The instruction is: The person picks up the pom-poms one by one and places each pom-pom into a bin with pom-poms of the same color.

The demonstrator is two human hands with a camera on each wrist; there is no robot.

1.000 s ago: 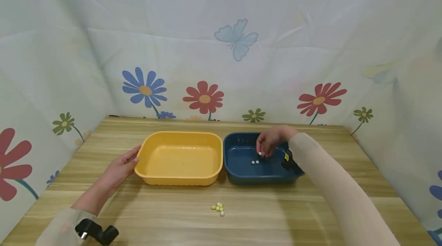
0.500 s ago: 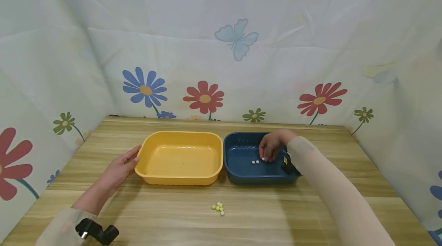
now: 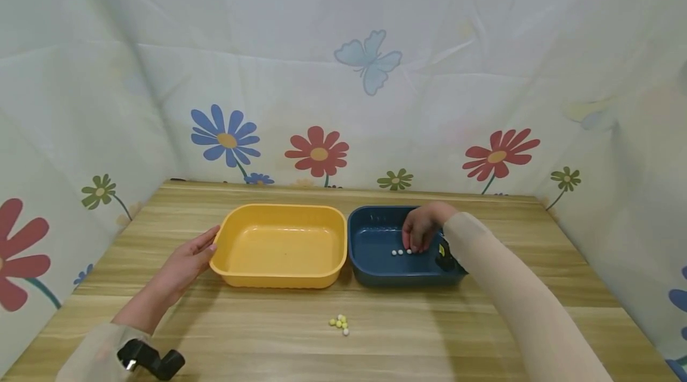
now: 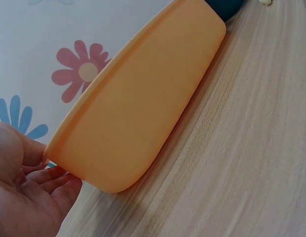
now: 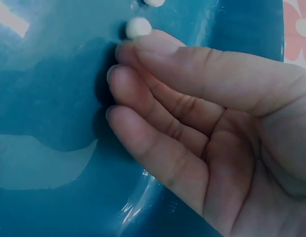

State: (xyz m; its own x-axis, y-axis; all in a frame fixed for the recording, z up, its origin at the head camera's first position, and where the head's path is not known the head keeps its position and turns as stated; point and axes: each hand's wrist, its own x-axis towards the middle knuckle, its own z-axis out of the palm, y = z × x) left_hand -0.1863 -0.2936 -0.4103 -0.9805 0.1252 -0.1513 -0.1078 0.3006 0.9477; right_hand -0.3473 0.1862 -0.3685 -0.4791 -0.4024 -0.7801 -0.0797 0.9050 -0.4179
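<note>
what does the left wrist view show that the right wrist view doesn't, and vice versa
Only the left wrist view: the left hand touching the end of the yellow tray, and the wooden tabletop.
Only the right wrist view: the right hand close against a white ball inside the blue tray.
Both: part of the blue tray and the flowered backdrop.

The blue tray (image 3: 373, 244) looks glossy plastic, the yellow tray (image 3: 279, 251) smooth plastic.

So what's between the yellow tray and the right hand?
Part of the blue tray, with three white balls in a row, the last at the right hand; the head view shows it.
</note>
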